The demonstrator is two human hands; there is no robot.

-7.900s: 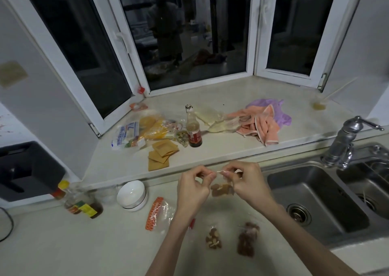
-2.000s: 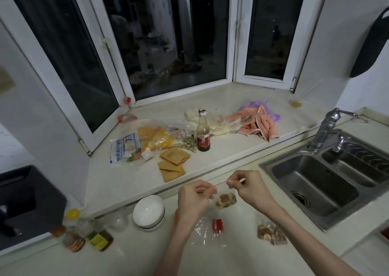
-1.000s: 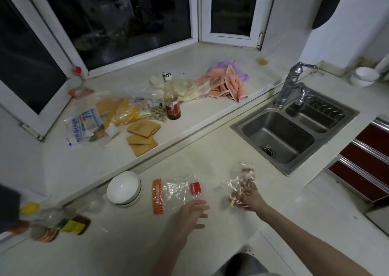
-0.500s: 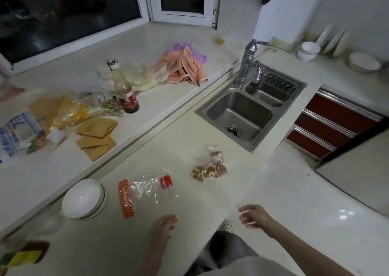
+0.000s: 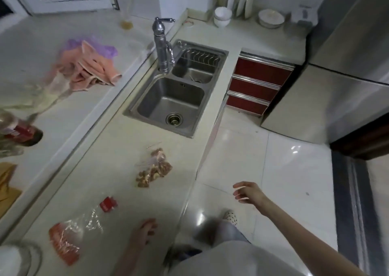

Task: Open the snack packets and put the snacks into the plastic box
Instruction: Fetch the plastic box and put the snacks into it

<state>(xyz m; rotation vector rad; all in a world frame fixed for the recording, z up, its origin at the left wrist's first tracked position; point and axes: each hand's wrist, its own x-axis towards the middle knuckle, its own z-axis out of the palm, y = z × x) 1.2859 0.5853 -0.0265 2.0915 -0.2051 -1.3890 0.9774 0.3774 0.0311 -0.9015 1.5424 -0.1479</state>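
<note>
Snack packets (image 5: 153, 167) lie on the counter (image 5: 101, 170) near the sink (image 5: 171, 103). Left hand (image 5: 141, 234) rests released at the counter edge; right hand (image 5: 248, 192) (fingers loosely spread, holding nothing) hangs above the floor (image 5: 284, 166).

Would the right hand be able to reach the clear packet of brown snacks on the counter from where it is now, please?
Probably yes. The right hand hangs open over the floor, off the counter edge, and the clear packet of brown snacks lies unobstructed on the pale counter near that edge, with nothing between them.

Bare forearms, 2 sleeveless hands, grey trousers (image 5: 229, 254), dotted slipper (image 5: 230, 220)
</note>
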